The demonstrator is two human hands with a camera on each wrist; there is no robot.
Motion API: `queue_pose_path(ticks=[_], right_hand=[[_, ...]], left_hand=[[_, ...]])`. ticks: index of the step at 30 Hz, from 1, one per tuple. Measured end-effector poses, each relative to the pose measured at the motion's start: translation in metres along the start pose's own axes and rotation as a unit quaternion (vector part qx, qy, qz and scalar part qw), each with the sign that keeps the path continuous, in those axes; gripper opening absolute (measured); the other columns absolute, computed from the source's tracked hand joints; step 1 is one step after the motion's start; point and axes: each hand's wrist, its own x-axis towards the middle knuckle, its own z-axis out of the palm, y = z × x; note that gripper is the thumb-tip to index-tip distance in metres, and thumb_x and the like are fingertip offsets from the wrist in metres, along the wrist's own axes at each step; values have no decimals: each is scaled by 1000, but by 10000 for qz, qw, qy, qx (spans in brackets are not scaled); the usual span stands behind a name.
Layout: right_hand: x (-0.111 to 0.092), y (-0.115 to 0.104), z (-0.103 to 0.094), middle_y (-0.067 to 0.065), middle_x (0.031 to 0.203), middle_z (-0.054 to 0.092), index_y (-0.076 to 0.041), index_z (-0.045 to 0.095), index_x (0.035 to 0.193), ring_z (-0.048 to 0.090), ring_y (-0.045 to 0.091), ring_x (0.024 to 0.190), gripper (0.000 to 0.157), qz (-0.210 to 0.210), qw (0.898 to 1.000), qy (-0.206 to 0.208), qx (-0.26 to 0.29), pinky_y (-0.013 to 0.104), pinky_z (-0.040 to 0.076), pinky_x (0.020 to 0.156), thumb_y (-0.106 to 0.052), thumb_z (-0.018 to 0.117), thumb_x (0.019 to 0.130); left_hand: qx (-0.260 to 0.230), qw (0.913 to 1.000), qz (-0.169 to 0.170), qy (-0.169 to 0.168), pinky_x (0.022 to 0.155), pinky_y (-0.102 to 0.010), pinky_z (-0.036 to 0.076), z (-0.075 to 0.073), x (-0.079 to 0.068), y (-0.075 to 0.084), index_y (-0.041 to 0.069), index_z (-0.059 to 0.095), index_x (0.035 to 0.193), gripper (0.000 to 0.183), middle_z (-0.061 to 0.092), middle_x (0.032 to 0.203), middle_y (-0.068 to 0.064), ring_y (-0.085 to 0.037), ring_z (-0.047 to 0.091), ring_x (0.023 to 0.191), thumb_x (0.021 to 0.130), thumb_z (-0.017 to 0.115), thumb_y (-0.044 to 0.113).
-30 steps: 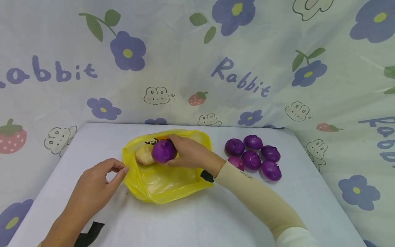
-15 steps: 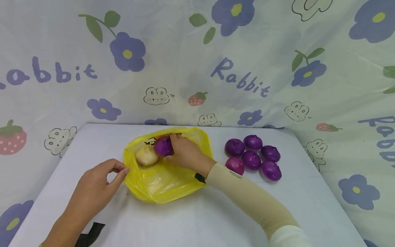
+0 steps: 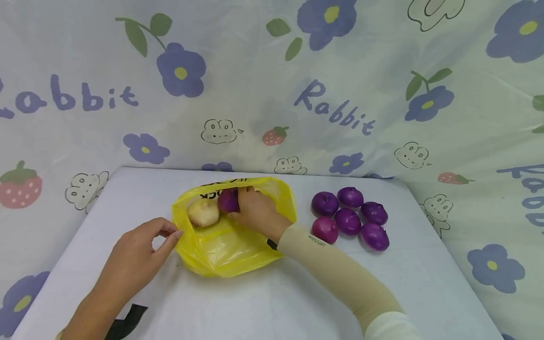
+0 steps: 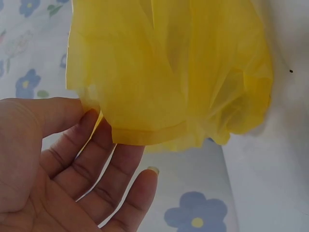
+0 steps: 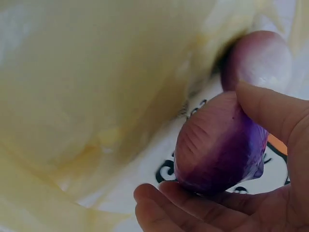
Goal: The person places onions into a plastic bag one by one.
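A yellow plastic bag [image 3: 238, 257] lies spread open on the table in the head view. At its left rim, my left hand [image 3: 138, 255] pinches the plastic between thumb and index finger; the left wrist view shows the grip on the bag's edge [image 4: 149, 135]. My right hand [image 3: 259, 210] reaches inside the bag, its fingers and thumb round a purple onion [image 3: 228, 200]. In the right wrist view, the held onion [image 5: 217, 145] has another rounded purple-and-white thing [image 5: 260, 60] behind it. A pale yellowish round vegetable [image 3: 204, 213] sits in the bag, left of the held onion.
Several purple onions [image 3: 347, 221] are clustered on the white table [image 3: 272, 307] to the right of the bag, beyond my right forearm. One pinker onion [image 3: 325, 230] is nearest the sleeve. A flower-and-rabbit printed cloth [image 3: 238, 85] rises behind the table.
My right hand has moved deeper into the bag, slightly rightward, with the purple onion. The left hand keeps its pinch on the rim. The pinker onion is now less covered by the sleeve.
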Motion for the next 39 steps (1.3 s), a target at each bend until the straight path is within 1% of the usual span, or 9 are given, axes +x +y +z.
queue_pose_path(ticks=[1,4,8,13,17,23,28,34,39], right_hand=[[1,0,2,13,129,62,-4,41,152,68,25,105,83,-2,10000,-31,-38,38,58,90,-52,75,94],[3,1,6,14,128,62,-3,41,152,68,24,100,83,-18,9999,-90,-47,38,59,86,-52,74,95],[4,2,9,14,133,61,-2,33,157,69,24,96,87,-54,10000,-67,-1,38,60,85,-51,73,96],[6,1,12,12,132,62,-3,34,157,70,24,90,87,1,9999,1,-168,39,61,77,-55,70,96],[8,1,14,10,131,63,-5,36,157,71,23,89,88,34,9996,67,-279,39,61,75,-59,69,95],[8,0,17,8,131,64,-6,40,155,70,23,95,88,59,9994,86,-331,38,60,78,-63,68,94],[8,4,19,8,129,65,-6,44,152,70,24,99,87,19,9998,101,-148,40,59,80,-63,71,92],[8,8,19,10,127,66,-3,46,149,69,24,101,84,-82,9999,96,-9,39,59,86,-58,74,92],[8,9,17,12,128,63,0,42,151,67,22,100,85,-171,9996,27,204,36,58,90,-52,76,93]], left_hand=[[3,10000,7,6,75,-50,56,0,0,0,13,71,106,14,74,106,-6,-29,66,93,100,74,25],[4,10000,23,6,74,-49,55,0,0,0,13,71,106,14,74,105,-6,-29,66,93,100,74,25],[20,10000,19,-1,74,-49,56,0,0,-1,13,71,106,14,74,106,-6,-29,66,92,100,74,26],[28,10000,51,41,74,-49,55,0,0,-2,14,71,105,12,74,105,-6,-28,66,91,100,74,24],[17,10000,25,64,75,-50,56,0,0,-2,13,71,105,13,74,105,-7,-30,66,93,99,75,24],[2,10000,-4,42,75,-50,56,0,0,-2,12,70,105,14,74,105,-7,-30,66,93,100,74,25],[10,9999,64,81,73,-48,55,-1,1,-1,13,70,104,12,74,105,-7,-29,66,92,99,75,23],[0,10000,57,44,75,-52,56,0,2,0,11,71,105,14,74,105,-8,-31,66,93,99,75,23],[36,10000,43,61,75,-52,56,-1,3,0,11,71,105,14,74,104,-9,-31,66,92,99,75,23]])
